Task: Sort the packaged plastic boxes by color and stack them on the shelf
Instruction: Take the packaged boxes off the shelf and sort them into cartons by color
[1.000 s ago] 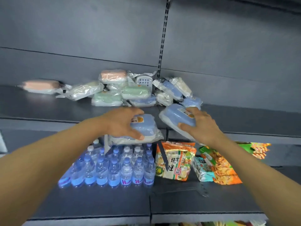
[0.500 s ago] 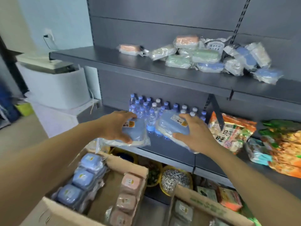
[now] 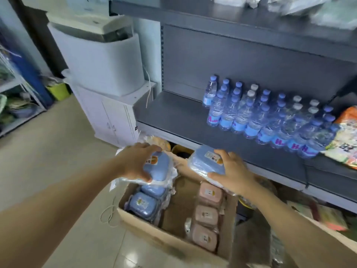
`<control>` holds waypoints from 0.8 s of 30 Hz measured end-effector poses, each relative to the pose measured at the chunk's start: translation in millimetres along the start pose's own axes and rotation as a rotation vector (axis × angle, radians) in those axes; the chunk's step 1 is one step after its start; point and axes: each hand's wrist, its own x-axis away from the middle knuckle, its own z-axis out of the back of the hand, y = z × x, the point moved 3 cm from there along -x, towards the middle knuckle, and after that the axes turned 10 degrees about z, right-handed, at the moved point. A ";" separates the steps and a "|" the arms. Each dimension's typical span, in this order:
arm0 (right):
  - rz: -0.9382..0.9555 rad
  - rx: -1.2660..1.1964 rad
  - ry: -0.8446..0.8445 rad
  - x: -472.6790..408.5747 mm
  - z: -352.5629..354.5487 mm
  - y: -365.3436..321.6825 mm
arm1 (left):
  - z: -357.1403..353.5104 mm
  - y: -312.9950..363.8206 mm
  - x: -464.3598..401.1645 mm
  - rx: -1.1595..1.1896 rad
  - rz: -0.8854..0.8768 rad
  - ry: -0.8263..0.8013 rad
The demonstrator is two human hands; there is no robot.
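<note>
- The left hand [image 3: 138,164] is clamped around a blue plastic box sealed in clear film [image 3: 157,168], thumb on the near edge and fingers over the top, held above the far end of an open brown cardboard carton [image 3: 170,239].
- The right hand [image 3: 232,174] grips a second blue film-wrapped plastic box [image 3: 204,162] at about 3 o'clock from the first, tilted, just in front of the dark grey metal shelf [image 3: 173,115].
- Inside the carton, more blue wrapped boxes [image 3: 142,203] line the 9 o'clock side; pink wrapped boxes [image 3: 205,215] line the 3 o'clock side.
- Clear water bottles with blue caps [image 3: 260,113] stand on the shelf at 1 o'clock from the hands.
</note>
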 end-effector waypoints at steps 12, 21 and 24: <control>-0.181 0.009 -0.099 -51.4 -174.9 -25.5 | -182.2 -109.8 -65.1 -0.093 -0.141 -0.208; -0.253 -0.002 -0.118 -82.3 -262.8 9.3 | -289.2 -114.2 -111.6 -0.176 -0.196 -0.188; -0.211 -0.048 -0.114 -91.1 -285.3 5.5 | -312.2 -122.7 -107.2 -0.165 -0.242 -0.127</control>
